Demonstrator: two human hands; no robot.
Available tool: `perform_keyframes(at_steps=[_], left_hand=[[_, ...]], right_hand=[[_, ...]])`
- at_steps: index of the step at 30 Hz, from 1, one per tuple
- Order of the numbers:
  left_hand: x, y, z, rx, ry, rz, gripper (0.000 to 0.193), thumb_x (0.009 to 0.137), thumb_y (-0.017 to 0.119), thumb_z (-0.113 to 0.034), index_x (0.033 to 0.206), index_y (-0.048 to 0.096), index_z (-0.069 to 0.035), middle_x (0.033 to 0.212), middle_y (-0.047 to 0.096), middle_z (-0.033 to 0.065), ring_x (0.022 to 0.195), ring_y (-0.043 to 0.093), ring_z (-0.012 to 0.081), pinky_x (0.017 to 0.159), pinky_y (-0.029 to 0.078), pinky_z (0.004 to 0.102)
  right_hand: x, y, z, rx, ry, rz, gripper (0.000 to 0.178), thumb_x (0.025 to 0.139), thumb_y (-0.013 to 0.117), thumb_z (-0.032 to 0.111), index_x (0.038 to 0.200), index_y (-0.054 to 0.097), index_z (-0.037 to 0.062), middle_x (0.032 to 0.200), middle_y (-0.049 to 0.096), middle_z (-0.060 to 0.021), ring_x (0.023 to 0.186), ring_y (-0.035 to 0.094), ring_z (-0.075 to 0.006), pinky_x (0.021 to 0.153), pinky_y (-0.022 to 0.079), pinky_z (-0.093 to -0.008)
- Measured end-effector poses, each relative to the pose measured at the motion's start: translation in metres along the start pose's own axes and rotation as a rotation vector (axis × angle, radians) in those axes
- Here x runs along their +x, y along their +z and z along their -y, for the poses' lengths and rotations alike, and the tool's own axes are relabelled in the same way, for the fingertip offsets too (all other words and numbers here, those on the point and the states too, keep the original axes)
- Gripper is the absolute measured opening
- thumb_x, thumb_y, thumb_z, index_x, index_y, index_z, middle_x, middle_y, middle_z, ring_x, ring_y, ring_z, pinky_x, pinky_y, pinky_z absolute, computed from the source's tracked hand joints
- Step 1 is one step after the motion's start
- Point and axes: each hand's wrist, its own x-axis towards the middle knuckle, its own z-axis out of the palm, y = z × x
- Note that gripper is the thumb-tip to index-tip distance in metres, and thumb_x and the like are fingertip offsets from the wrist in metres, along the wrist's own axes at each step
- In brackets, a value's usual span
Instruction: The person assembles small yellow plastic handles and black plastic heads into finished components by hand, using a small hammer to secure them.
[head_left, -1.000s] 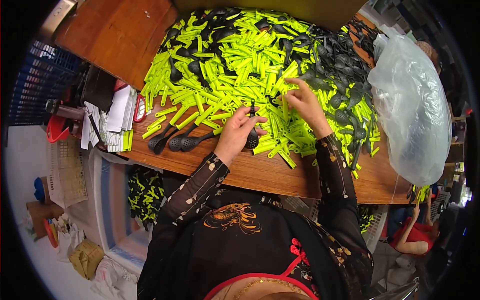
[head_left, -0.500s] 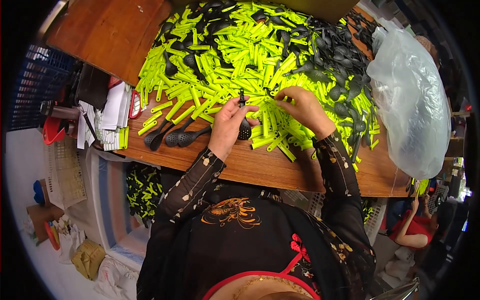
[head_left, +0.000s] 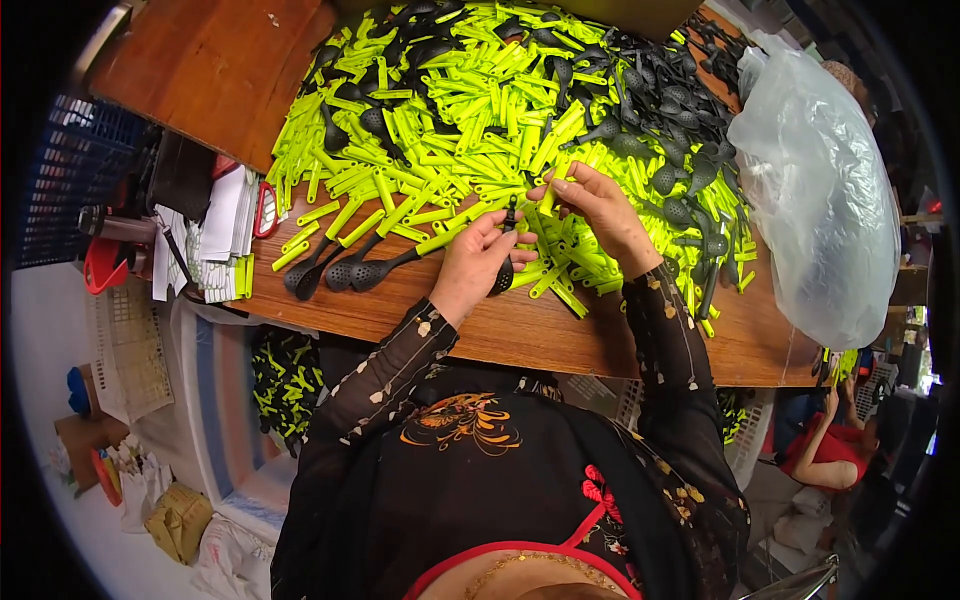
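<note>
My left hand (head_left: 468, 266) is closed around a black perforated spoon head (head_left: 502, 280). Its bowl hangs below my fingers, and its thin bare stem points up past them. Beside that stem, my right hand (head_left: 608, 212) pinches a lime-green handle (head_left: 547, 202) between thumb and fingers. Handle and stem are close together; I cannot tell whether they touch. Just left of my left hand, several black spoons (head_left: 372, 273) with green handles lie side by side on the wooden table (head_left: 420, 325). Beyond both hands spreads a big heap of loose green handles (head_left: 480, 95).
More black spoon heads (head_left: 672, 125) are heaped at the right of the pile. A large translucent plastic bag (head_left: 820, 200) stands at the table's right end. On the left are papers (head_left: 228, 215), red-handled scissors (head_left: 267, 210) and a raised wooden board (head_left: 200, 75). Another person (head_left: 835, 445) sits at far right.
My left hand has shifted right with the spoon head. My right hand has come closer to it and now shows a green handle in its fingers.
</note>
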Motion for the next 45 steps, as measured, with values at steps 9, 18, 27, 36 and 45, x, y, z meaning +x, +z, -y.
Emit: perform_keyframes(at_steps=[9, 18, 27, 36, 45], left_hand=[[-0.002, 0.005, -0.006, 0.009, -0.012, -0.002, 0.038, 0.107, 0.056, -0.012, 0.143, 0.051, -0.001, 0.116, 0.072, 0.0144, 0.096, 0.075, 0.0213, 0.08, 0.06, 0.0281], [-0.005, 0.008, -0.007, 0.055, -0.022, 0.032, 0.037, 0.108, 0.055, -0.013, 0.143, 0.051, -0.001, 0.119, 0.071, 0.0108, 0.098, 0.074, 0.0185, 0.082, 0.058, 0.027], [-0.009, 0.014, -0.01, 0.111, 0.054, 0.07, 0.035, 0.108, 0.055, -0.014, 0.141, 0.052, 0.0, 0.12, 0.071, 0.0103, 0.1, 0.073, 0.0179, 0.082, 0.057, 0.0262], [-0.008, 0.012, -0.013, 0.42, 0.354, -0.013, 0.019, 0.106, 0.058, -0.014, 0.109, 0.067, 0.003, 0.085, 0.071, 0.0026, 0.077, 0.066, 0.009, 0.07, 0.052, 0.0263], [-0.024, 0.005, -0.048, -0.069, -0.184, 0.413, 0.032, 0.11, 0.053, -0.023, 0.129, 0.059, 0.003, 0.107, 0.072, 0.0107, 0.092, 0.073, 0.0199, 0.086, 0.058, 0.0324]], right_hand=[[-0.003, 0.02, -0.003, 0.067, -0.117, -0.02, 0.024, 0.1, 0.069, 0.017, 0.121, 0.065, 0.005, 0.109, 0.073, -0.0029, 0.095, 0.064, -0.0086, 0.081, 0.049, -0.0237], [-0.001, 0.022, -0.007, 0.077, -0.169, -0.027, 0.029, 0.096, 0.073, 0.009, 0.123, 0.062, 0.0045, 0.113, 0.069, -0.0002, 0.098, 0.065, -0.0089, 0.083, 0.053, -0.0257], [-0.004, 0.029, -0.004, 0.064, -0.176, -0.051, 0.028, 0.098, 0.071, 0.007, 0.123, 0.06, 0.0036, 0.116, 0.069, -0.0023, 0.103, 0.067, -0.0121, 0.086, 0.055, -0.0285], [-0.026, 0.055, -0.009, 0.186, -0.205, -0.13, 0.033, 0.098, 0.069, 0.004, 0.128, 0.055, 0.0023, 0.113, 0.073, -0.0127, 0.107, 0.071, -0.0163, 0.089, 0.056, -0.0288], [-0.036, 0.041, 0.01, 0.342, 0.015, 0.043, 0.017, 0.092, 0.073, 0.0, 0.108, 0.066, 0.0038, 0.103, 0.075, -0.008, 0.096, 0.071, -0.0142, 0.09, 0.055, -0.0291]])
